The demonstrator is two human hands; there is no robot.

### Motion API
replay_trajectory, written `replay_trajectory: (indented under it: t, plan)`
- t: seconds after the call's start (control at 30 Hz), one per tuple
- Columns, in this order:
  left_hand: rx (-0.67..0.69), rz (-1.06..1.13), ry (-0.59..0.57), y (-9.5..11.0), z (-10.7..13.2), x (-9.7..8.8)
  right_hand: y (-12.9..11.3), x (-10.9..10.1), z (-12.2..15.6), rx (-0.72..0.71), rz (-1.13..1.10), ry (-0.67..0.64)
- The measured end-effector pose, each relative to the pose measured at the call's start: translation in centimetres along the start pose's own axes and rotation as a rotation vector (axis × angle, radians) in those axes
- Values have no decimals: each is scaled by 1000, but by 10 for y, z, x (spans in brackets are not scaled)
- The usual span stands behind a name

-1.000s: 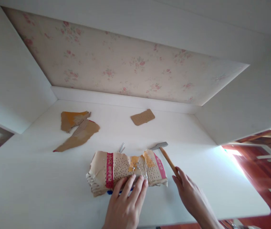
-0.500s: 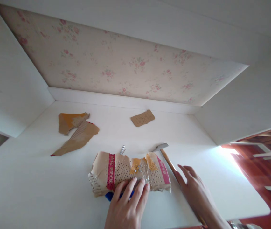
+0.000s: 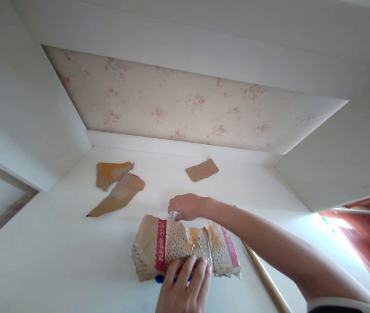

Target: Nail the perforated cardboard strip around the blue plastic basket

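A folded bundle of cardboard (image 3: 178,243) lies in front of me, with many small holes punched in it, pink printed bands and a patch of clear tape. My left hand (image 3: 186,282) rests on its near edge, fingers slightly apart and lying over the top; the thumb is hidden. Something blue (image 3: 159,278) peeks out under that edge. Just behind the bundle, my right hand (image 3: 186,207) is closed around a short, shiny metal rod (image 3: 174,214). Beneath the right forearm runs the wooden handle of a hammer (image 3: 263,278), its head mostly covered by the arm.
Two torn cardboard scraps (image 3: 120,195) lie at the back left of the white surface (image 3: 57,243). A smaller perforated cardboard piece (image 3: 202,170) sits near the back ledge. White panels (image 3: 328,143) close in both sides, and reddish flooring (image 3: 364,248) shows at right.
My right hand has left the hammer handle and moved left, behind the bundle, to the metal rod. The left hand stays on the cardboard. The whole view has shifted slightly.
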State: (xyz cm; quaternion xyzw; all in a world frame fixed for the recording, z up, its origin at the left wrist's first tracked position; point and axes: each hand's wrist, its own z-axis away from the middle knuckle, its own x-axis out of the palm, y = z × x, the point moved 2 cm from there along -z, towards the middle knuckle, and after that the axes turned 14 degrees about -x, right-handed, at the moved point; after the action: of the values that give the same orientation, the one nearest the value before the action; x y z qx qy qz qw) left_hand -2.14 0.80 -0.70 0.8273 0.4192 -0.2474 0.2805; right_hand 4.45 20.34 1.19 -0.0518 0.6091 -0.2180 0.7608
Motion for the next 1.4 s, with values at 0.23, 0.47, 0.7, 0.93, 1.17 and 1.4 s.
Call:
replay_trajectory:
  t: [0.23, 0.47, 0.7, 0.93, 1.17, 1.4]
  plan:
    - [55, -60, 68, -5, 13, 14, 9, 17, -23, -52, 43, -149]
    - [41, -30, -1, -6, 7, 6, 24, 26, -7, 70, 30, -126]
    - [19, 11, -117, -4, -2, -7, 31, 30, 16, 150, -3, 51]
    - [14, 51, -215, -4, 2, -12, 24, 20, 42, 218, -35, 366]
    - [-40, 9, -292, 6, -1, -18, -5, 14, 130, 393, -107, 801]
    - [-38, -40, -292, 16, -8, -26, -70, 101, 251, 733, -418, 1123]
